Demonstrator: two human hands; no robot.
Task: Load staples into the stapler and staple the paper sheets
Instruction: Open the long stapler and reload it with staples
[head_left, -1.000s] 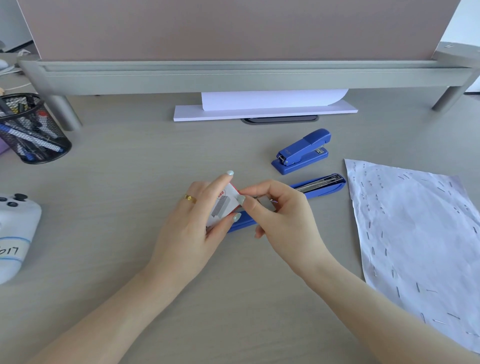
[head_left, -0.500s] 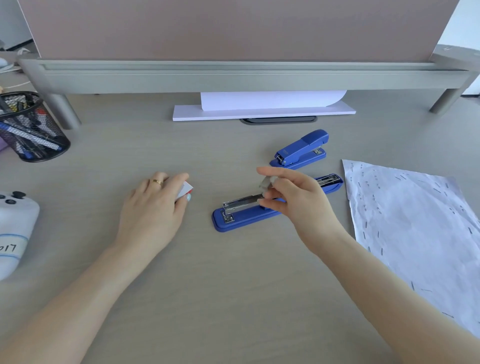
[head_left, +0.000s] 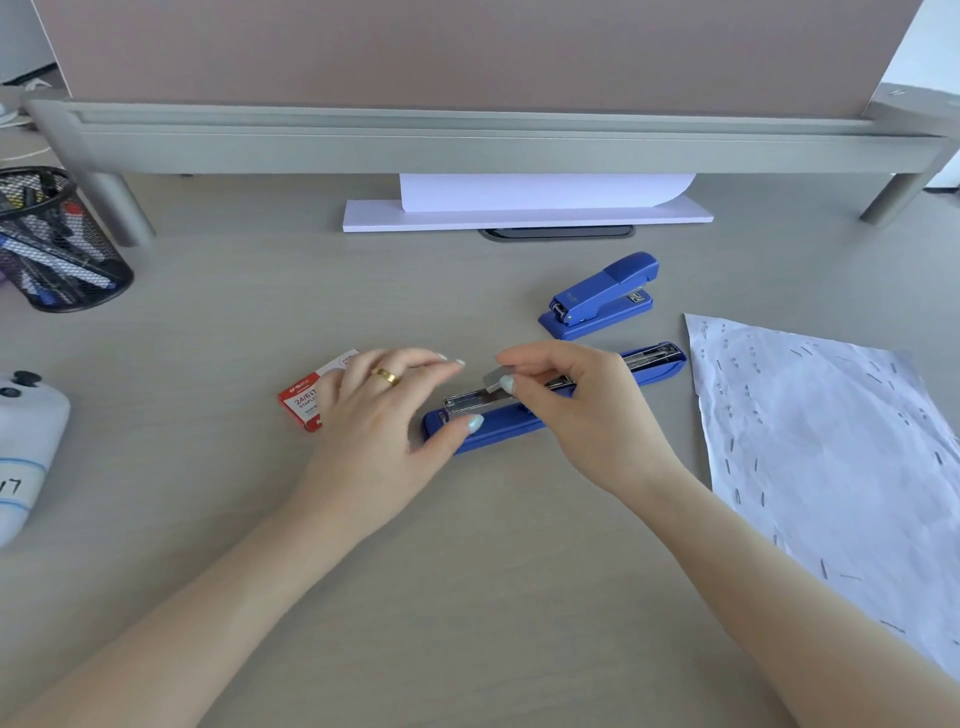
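So nearest up, the left hand (head_left: 384, 415) is spread loose and holding nothing, thumb touching the near-left end of the opened blue stapler (head_left: 524, 418) lying flat mid-desk. Right hand (head_left: 576, 410) pinches a small grey strip of staples (head_left: 496, 378) just over its metal channel. Staple box (head_left: 306, 397) sits left, half under the fingers. Paper sheets (head_left: 841, 452), already peppered with staples, lie on the right. Farther back there's a second, closed stapler (head_left: 602, 296).

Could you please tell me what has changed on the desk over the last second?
The left hand let go of the staple box, now lying on the desk, and moved to the open stapler. The right hand carried the staple strip over its channel. The closed stapler and stapled paper stayed put.
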